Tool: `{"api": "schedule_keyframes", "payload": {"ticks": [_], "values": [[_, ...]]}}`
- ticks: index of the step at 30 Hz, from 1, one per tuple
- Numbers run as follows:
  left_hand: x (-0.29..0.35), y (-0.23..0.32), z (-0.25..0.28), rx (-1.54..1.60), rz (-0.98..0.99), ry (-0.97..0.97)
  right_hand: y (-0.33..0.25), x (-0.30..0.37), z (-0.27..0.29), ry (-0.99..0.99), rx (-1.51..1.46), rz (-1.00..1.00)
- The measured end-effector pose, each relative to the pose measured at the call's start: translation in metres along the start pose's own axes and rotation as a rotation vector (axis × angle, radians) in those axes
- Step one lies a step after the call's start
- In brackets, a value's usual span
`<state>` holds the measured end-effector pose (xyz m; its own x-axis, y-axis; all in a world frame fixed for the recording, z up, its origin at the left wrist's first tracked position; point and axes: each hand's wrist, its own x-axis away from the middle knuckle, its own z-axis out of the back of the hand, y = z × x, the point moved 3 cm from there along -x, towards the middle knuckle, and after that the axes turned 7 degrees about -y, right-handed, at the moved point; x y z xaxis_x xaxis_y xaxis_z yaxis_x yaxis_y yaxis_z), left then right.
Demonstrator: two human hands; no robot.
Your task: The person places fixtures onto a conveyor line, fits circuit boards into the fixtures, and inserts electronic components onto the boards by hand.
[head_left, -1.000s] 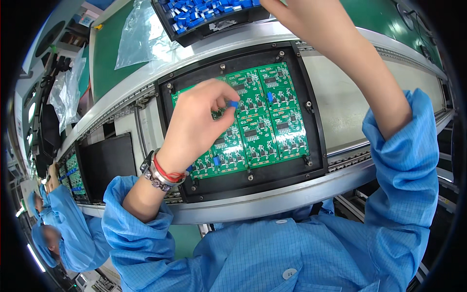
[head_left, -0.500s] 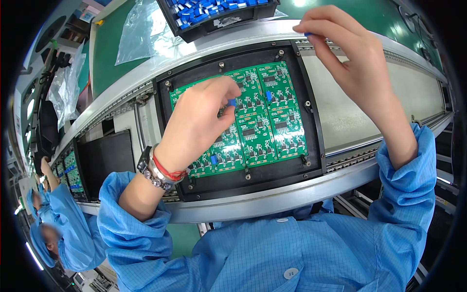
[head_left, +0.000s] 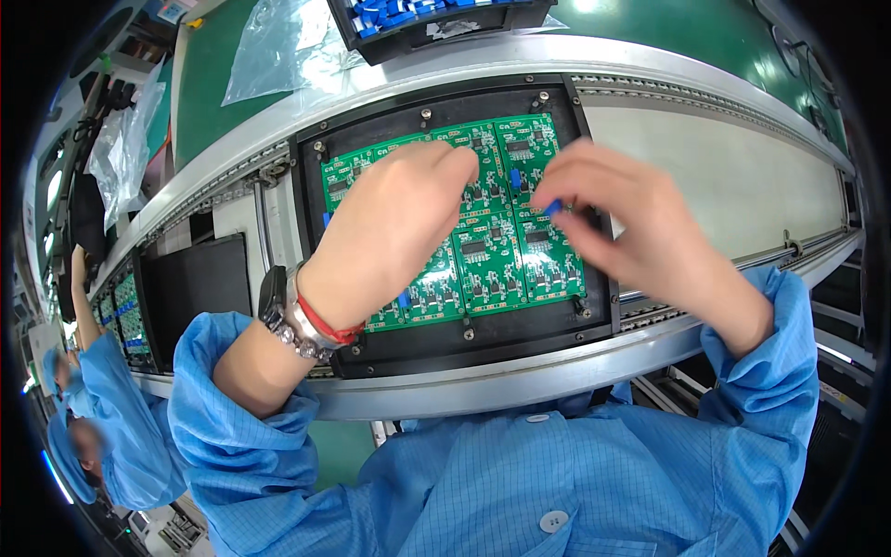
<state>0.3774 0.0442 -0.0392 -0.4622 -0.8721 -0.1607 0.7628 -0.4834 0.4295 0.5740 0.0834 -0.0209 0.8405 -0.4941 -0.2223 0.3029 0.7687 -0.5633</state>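
Observation:
A panel of green circuit boards (head_left: 492, 223) lies in a black frame (head_left: 436, 345) in front of me. My left hand (head_left: 394, 209) is over the panel's left and middle part, its fingers pinched together near the upper boards. Whatever the left fingertips hold is hidden behind them. Just above the panel's right side, my right hand (head_left: 631, 218) pinches a small blue electronic component (head_left: 554, 207) between thumb and fingers. One blue component (head_left: 516, 178) stands on the upper right board, and another blue component (head_left: 404, 299) shows at the lower left, beside my left wrist.
Beyond the metal rail, a black bin (head_left: 455, 28) of blue components stands on a green bench, with a clear plastic bag (head_left: 288, 51) beside it. Conveyor chain (head_left: 687, 90) runs along the track. At the far left, a co-worker in a blue sleeve (head_left: 130, 408) is near other boards.
My right hand has come from near the bin down and left to the panel, carrying the blue component. My left fingertips have shifted slightly right; the blue component seen under them is now hidden.

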Motion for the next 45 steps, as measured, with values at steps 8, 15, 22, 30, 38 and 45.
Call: {"api": "schedule_keyframes", "payload": {"ticks": [8, 15, 22, 30, 38, 45], "values": [[-0.070, -0.008, 0.045, -0.179, -0.222, 0.312, 0.006, 0.025, -0.032, -0.206, -0.310, -0.085], [-0.112, -0.050, 0.048, -0.693, -0.038, -0.001, 0.002, 0.024, -0.030, -0.231, -0.323, -0.105], [-0.108, -0.044, 0.050, -0.572, -0.249, 0.354, -0.005, 0.021, -0.034, -0.210, -0.229, -0.067], [-0.128, -0.049, 0.060, -0.451, -0.026, -0.003, -0.018, 0.022, -0.032, -0.222, -0.010, 0.026], [-0.103, -0.012, 0.063, -0.366, -0.171, 0.004, 0.014, 0.014, 0.009, -0.131, -0.237, -0.070], [-0.042, 0.015, 0.044, 0.119, -0.012, 0.113, 0.042, 0.023, 0.018, -0.006, -0.274, -0.144]]}}
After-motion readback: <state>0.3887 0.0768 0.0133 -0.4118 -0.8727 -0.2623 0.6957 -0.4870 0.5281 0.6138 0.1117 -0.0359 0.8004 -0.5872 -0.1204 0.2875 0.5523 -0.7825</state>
